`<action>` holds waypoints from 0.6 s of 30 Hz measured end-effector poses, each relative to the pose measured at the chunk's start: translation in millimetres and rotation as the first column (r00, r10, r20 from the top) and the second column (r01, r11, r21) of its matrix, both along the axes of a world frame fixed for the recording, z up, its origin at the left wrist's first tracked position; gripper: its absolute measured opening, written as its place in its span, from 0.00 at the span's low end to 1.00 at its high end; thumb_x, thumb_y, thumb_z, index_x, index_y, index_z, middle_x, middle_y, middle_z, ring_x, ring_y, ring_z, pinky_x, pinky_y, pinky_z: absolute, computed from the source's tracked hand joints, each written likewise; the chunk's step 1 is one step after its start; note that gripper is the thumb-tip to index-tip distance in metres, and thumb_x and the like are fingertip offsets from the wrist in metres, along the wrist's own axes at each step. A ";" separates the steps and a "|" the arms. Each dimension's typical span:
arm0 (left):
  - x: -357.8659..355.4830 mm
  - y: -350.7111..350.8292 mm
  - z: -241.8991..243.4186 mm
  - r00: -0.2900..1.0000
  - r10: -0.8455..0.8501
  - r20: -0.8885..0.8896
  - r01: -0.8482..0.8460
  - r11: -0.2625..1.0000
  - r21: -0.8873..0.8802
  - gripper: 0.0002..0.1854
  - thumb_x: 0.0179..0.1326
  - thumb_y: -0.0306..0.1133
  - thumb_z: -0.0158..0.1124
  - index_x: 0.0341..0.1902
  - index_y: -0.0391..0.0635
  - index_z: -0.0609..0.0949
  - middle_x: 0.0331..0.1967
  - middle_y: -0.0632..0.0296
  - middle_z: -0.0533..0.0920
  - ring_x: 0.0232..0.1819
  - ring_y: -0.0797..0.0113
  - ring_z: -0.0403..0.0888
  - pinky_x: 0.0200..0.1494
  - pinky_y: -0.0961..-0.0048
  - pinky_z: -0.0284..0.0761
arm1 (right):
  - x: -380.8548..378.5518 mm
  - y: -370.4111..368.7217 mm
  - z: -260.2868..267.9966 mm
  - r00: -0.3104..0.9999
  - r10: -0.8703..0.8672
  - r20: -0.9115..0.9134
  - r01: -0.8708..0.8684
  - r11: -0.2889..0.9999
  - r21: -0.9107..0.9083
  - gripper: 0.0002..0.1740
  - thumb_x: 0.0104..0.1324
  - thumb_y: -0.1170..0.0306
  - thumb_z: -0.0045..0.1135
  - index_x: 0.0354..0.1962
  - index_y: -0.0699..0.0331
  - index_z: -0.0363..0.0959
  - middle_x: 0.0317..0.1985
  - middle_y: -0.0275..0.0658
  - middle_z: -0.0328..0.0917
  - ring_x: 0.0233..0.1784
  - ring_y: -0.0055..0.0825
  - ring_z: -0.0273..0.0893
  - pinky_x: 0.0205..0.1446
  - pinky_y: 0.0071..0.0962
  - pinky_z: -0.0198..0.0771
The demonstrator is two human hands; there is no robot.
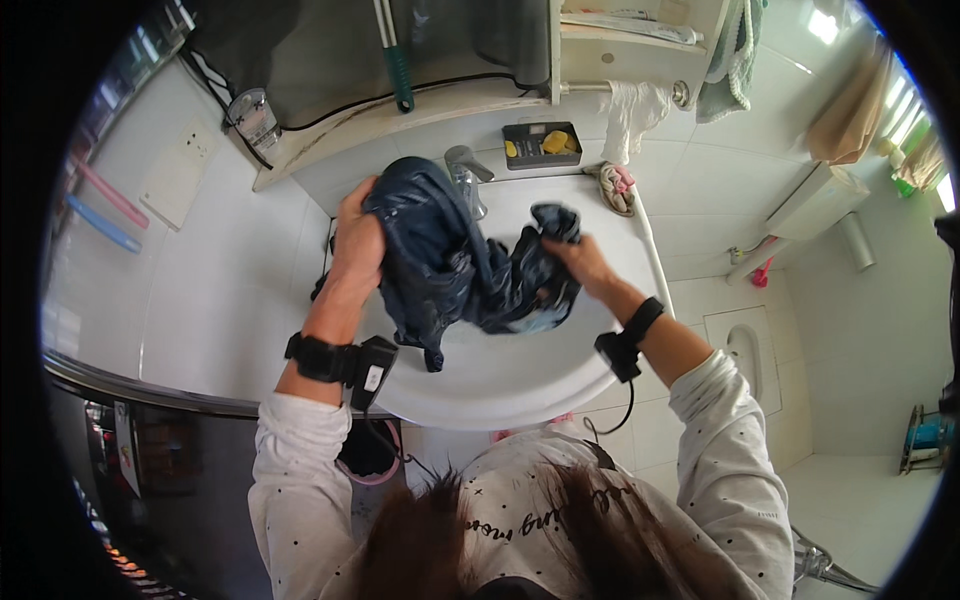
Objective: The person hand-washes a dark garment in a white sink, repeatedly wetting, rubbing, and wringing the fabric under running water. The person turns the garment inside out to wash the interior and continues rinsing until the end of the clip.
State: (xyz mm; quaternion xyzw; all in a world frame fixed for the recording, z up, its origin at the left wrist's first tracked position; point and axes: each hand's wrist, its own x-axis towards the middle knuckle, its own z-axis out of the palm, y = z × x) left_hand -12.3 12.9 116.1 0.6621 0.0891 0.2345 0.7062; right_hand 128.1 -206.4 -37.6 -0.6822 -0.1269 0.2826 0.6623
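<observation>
A wet, dark blue garment (pixel 427 247), seemingly denim, hangs bunched between my two hands above the white washbasin (pixel 495 397). My left hand (pixel 358 244) grips its upper left part, with the fingers hidden behind the cloth. At the other end, my right hand (pixel 581 262) holds a twisted, crumpled portion. One narrow strip of the cloth dangles low towards the basin's floor. Just behind the garment stands the metal faucet (pixel 469 169), partly covered by the cloth. Both my wrists carry black strapped devices with cables.
A dark soap tray (pixel 543 144) with yellow pieces sits behind the basin. A crumpled cloth (pixel 616 187) lies on the rim's back right corner. Above, a green-handled tool (pixel 397 79) overhangs the shelf (pixel 337 127). A white rag (pixel 634 116) drapes over a rail. To the right is a squat toilet (pixel 744 360).
</observation>
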 end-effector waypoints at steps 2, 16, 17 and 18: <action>-9.4 5.8 2.9 0.999 0.021 -0.028 -0.020 0.999 0.048 0.10 0.51 0.19 0.50 0.38 0.36 0.75 0.30 0.64 0.77 0.31 0.76 0.73 0.36 0.81 0.69 | -21.2 6.1 -18.6 0.986 0.079 -0.147 -0.105 0.977 -0.183 0.16 0.54 0.60 0.56 0.33 0.63 0.74 0.26 0.36 0.75 0.28 0.28 0.73 0.34 0.25 0.70; -108.2 42.6 -33.4 0.917 0.227 -0.327 -0.051 0.881 0.470 0.13 0.41 0.23 0.63 0.34 0.38 0.74 0.26 0.70 0.74 0.31 0.82 0.69 0.35 0.84 0.65 | 13.7 97.3 -158.2 0.360 0.926 0.117 -0.399 0.266 -0.878 0.17 0.50 0.77 0.47 0.39 0.59 0.75 0.41 0.44 0.75 0.44 0.43 0.73 0.41 0.39 0.69; -109.9 44.2 -35.8 0.917 0.233 -0.325 -0.062 0.885 0.462 0.14 0.40 0.23 0.63 0.34 0.39 0.74 0.26 0.70 0.74 0.31 0.82 0.69 0.35 0.84 0.65 | 10.6 113.9 -168.0 0.228 0.974 0.004 -0.352 0.086 -0.932 0.17 0.51 0.76 0.46 0.40 0.57 0.75 0.42 0.43 0.75 0.44 0.42 0.73 0.41 0.37 0.69; -111.6 45.1 -37.5 0.921 0.231 -0.313 -0.052 0.871 0.489 0.14 0.40 0.23 0.64 0.35 0.39 0.74 0.26 0.69 0.74 0.32 0.82 0.69 0.36 0.84 0.65 | 8.1 119.6 -175.7 0.224 0.972 -0.069 -0.340 0.011 -0.940 0.15 0.52 0.75 0.47 0.38 0.58 0.75 0.41 0.43 0.75 0.44 0.42 0.73 0.41 0.37 0.69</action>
